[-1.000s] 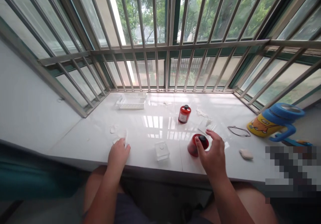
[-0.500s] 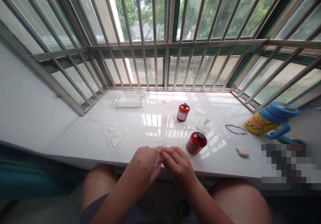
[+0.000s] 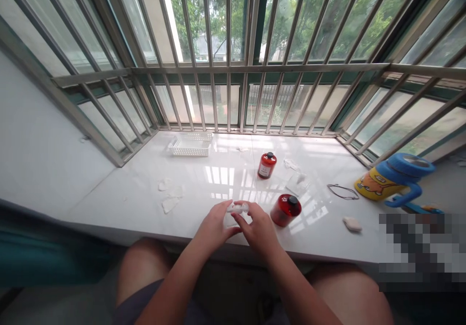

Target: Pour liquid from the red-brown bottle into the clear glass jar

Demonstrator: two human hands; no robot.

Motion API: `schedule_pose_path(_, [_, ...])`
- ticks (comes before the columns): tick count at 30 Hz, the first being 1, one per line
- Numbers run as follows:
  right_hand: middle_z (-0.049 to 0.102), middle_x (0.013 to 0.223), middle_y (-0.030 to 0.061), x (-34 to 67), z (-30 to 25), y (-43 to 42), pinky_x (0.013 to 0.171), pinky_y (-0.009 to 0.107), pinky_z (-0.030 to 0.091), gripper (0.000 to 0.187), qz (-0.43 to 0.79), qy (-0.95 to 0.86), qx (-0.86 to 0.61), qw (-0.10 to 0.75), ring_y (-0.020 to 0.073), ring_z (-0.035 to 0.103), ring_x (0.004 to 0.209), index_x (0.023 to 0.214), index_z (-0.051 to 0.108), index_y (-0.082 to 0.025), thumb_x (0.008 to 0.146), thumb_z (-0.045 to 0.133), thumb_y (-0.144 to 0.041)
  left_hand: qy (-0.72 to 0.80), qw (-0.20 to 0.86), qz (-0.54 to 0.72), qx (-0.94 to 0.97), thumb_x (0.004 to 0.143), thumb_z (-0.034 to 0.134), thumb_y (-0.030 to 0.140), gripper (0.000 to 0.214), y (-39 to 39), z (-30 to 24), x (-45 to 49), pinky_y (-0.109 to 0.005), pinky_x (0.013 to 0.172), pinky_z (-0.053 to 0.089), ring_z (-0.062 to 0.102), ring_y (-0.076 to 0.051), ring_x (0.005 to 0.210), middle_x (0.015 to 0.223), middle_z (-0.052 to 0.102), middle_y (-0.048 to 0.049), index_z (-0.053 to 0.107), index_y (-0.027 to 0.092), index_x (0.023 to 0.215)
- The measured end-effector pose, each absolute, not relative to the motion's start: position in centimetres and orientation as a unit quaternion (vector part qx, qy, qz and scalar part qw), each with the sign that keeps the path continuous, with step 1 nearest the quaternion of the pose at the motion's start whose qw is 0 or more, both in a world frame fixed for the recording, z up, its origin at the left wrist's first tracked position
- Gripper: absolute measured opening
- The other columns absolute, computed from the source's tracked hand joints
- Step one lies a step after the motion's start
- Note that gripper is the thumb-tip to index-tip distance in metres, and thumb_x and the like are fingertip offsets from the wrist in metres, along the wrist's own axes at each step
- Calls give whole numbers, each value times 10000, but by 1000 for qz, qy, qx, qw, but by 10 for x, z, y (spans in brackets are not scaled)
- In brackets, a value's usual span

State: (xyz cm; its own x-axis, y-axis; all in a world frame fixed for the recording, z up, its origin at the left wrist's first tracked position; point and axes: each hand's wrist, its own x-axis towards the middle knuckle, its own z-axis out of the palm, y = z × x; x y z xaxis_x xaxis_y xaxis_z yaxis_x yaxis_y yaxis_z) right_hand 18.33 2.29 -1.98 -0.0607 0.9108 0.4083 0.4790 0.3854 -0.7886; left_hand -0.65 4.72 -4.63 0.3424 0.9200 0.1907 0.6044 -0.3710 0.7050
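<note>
Both my hands meet over the front of the white sill (image 3: 204,189). My left hand (image 3: 215,226) and my right hand (image 3: 257,228) each pinch a small clear plastic box (image 3: 237,209), fingers curled around its sides. A red bottle with a black cap (image 3: 286,210) lies on its side just right of my right hand. A second red bottle (image 3: 267,165) stands upright farther back. Small white scraps (image 3: 170,195) lie left of my left hand.
A white mesh basket (image 3: 191,145) sits at the back by the window bars. On the right are clear wrappers (image 3: 297,182), a thin wire loop (image 3: 342,192), a white lump (image 3: 352,224) and a yellow and blue cup (image 3: 394,179).
My left hand left the white scraps and my right hand left the lying red bottle. Both came together on the clear box, which they now hold slightly farther forward over the sill.
</note>
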Motion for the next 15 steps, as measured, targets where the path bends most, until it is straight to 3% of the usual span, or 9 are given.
schedule_pose_path(3, [786, 1153, 79, 184, -18, 20, 946, 435, 607, 218, 197, -696, -491, 486, 275, 735, 1074, 1227, 723, -270, 1028, 666, -339, 491, 283, 318, 760, 837, 844, 254, 624, 51, -60, 1, -544, 1194, 505, 640, -324, 1363, 1454, 677, -122, 629, 260, 1423])
schedule_pose_path(7, [772, 1144, 97, 190, -7, 16, 953, 450, 590, 188, 129, -702, -485, 504, 283, 709, 1084, 1209, 696, -247, 1041, 644, -314, 512, 294, 323, 740, 772, 882, 264, 668, 52, -62, 1, -514, 1174, 519, 662, -317, 1328, 1415, 698, -103, 647, 268, 1398])
schedule_pose_path(11, [766, 1126, 94, 189, -12, 22, 944, 473, 584, 157, 120, -740, -485, 449, 294, 677, 1064, 1184, 693, -237, 1039, 639, -258, 515, 318, 319, 729, 779, 860, 277, 609, 51, -50, 1, -468, 1159, 522, 676, -288, 1297, 1380, 714, -80, 661, 262, 1355])
schedule_pose_path(15, [735, 1131, 94, 180, -34, 31, 953, 502, 594, 178, 154, -757, -497, 395, 301, 665, 1060, 1173, 715, -237, 1001, 675, -217, 507, 331, 334, 722, 784, 780, 168, 527, 49, -42, 4, -429, 1115, 542, 697, -256, 1230, 1324, 736, -52, 676, 265, 1291])
